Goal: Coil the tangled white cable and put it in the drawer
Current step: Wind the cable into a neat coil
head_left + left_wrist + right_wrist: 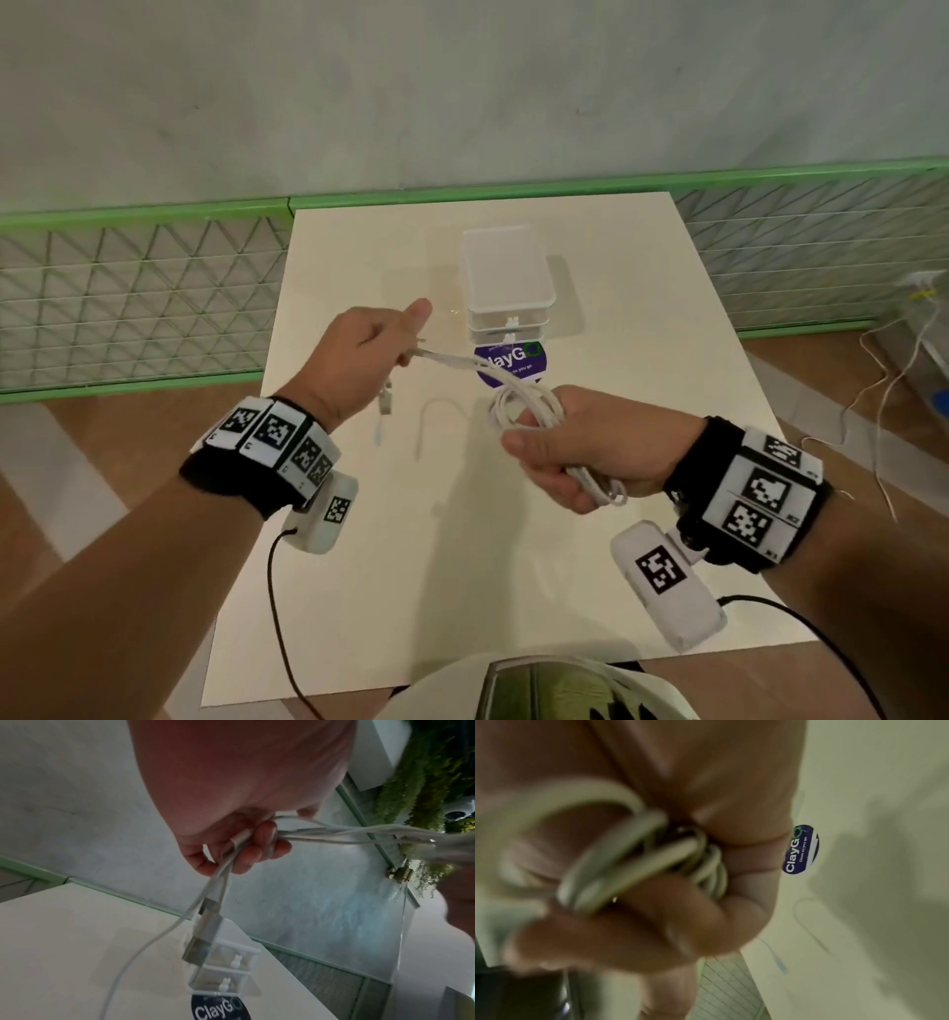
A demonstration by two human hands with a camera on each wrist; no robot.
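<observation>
The white cable (531, 406) is partly wound into loops around my right hand (560, 462), whose fingers curl round the bundle (628, 862). Several strands (462, 362) run up and left to my left hand (390, 349), which pinches them between thumb and fingers (246, 850). A USB plug (205, 933) and a loose tail (382, 411) hang below the left hand, above the table. The small clear drawer unit (506, 288) stands behind both hands with its two drawers (231, 969) shut.
The white table (359, 565) holds a round purple sticker (513, 372) just in front of the drawer unit. A green-framed mesh fence (144, 288) and a grey wall stand behind. Other thin cables (883, 390) lie on the floor to the right.
</observation>
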